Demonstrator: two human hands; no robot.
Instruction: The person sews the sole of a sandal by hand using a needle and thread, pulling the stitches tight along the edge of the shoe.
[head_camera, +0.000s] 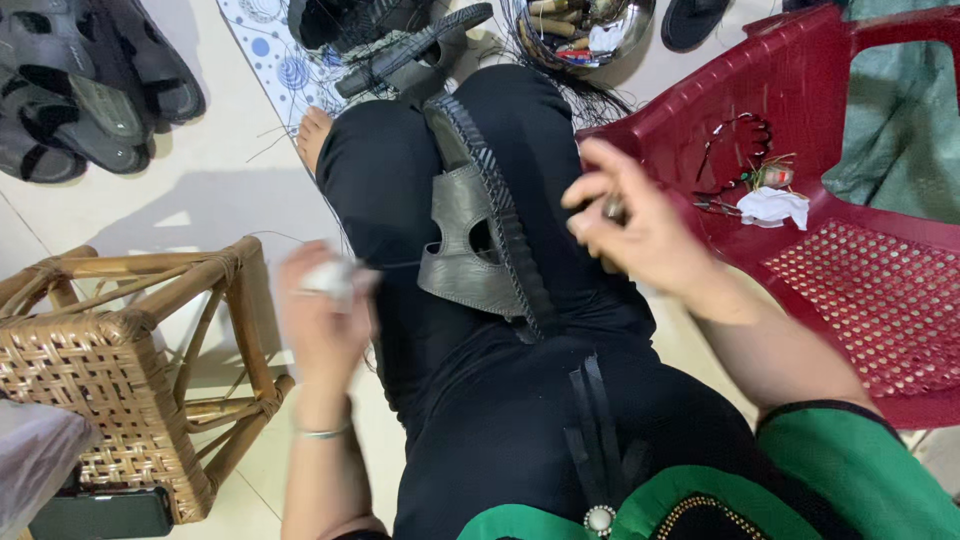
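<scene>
Pale tiled floor, a wicker stool on one side, a red plastic chair on the other.

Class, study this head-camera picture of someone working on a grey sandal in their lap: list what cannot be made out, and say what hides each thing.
- Small white thing in the left hand: motion blur and curled fingers hide its shape.
- Small item pinched in the right hand: too small and covered by fingers.
- Grey sandal: its underside faces the lap.
- Metal bowl: cut off by the top edge.
- Dark flat object under the wicker stool: cut off by the bottom edge.
</scene>
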